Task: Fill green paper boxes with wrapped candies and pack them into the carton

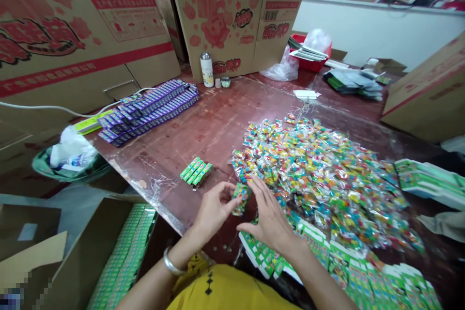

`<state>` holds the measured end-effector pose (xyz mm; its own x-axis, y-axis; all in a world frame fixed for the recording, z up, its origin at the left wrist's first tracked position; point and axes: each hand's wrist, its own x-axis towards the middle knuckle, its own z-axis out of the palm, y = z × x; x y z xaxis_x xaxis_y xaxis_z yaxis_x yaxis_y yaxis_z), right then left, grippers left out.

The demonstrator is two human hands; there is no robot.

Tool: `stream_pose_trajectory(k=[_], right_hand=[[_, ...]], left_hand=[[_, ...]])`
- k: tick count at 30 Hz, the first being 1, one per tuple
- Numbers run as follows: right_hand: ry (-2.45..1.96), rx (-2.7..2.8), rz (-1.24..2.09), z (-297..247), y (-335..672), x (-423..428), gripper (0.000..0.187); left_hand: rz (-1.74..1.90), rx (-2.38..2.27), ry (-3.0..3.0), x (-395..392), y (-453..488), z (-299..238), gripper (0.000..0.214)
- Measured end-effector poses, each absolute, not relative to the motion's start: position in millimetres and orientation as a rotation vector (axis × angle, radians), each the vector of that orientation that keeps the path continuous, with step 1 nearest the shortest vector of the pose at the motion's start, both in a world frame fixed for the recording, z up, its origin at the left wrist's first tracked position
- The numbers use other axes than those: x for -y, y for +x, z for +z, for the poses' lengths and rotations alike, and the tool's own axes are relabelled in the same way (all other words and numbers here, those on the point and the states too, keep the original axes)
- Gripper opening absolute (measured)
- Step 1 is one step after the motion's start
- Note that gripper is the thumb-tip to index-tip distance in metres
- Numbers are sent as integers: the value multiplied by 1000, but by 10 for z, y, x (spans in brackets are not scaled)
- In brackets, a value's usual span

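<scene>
Fingers of the left hand (216, 206) pinch a small green candy box (241, 194); those of the right hand (271, 220) spread wide just beside it. Candy packets (319, 169) heap to their right, green boxes (196, 172) sit to their left; the right forearm (317, 273) partly hides green cartons (363, 276). Left fingers partly cover the candy box, its long axis pointing roughly forward.

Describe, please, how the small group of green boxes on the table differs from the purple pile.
The green group is short, just a few boxes; the purple pile is much larger, in long rows.
The green group is mainly green with some red; the purple pile is mainly purple.
The green group lies near the left hand; the purple pile lies farther away.
Both rest on the reddish-brown table.
</scene>
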<state>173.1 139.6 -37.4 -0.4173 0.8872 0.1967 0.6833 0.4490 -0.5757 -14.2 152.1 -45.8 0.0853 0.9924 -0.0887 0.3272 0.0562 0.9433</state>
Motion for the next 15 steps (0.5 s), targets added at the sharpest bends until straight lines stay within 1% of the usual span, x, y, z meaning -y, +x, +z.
stream_pose_trajectory(k=[1, 2, 6, 10, 12, 13, 15], right_hand=[[-1331, 2215, 596, -366, 1749, -1404, 105], [-1352, 2194, 608, -355, 1779, -1411, 105], [-1477, 2046, 554, -339, 2008, -1426, 79], [-1581, 1945, 498, -360, 2330, -1358, 66], [-1631, 1922, 508, -377, 2471, -1281, 51], [-1655, 1925, 529, -389, 2525, -1237, 40], [-1698, 1977, 562, -430, 2586, -1148, 20]], left_hand=[[891, -1532, 1586, -1552, -210, -451, 22], [858, -1671, 1747, -1588, -280, -443, 19], [525, -2095, 2199, -1753, -508, -424, 11], [287, -2227, 2313, -1824, -551, -418, 11], [259, -2232, 2353, -1791, -503, -405, 11], [274, -2207, 2370, -1756, -460, -398, 13], [352, -2058, 2378, -1651, -332, -400, 17]])
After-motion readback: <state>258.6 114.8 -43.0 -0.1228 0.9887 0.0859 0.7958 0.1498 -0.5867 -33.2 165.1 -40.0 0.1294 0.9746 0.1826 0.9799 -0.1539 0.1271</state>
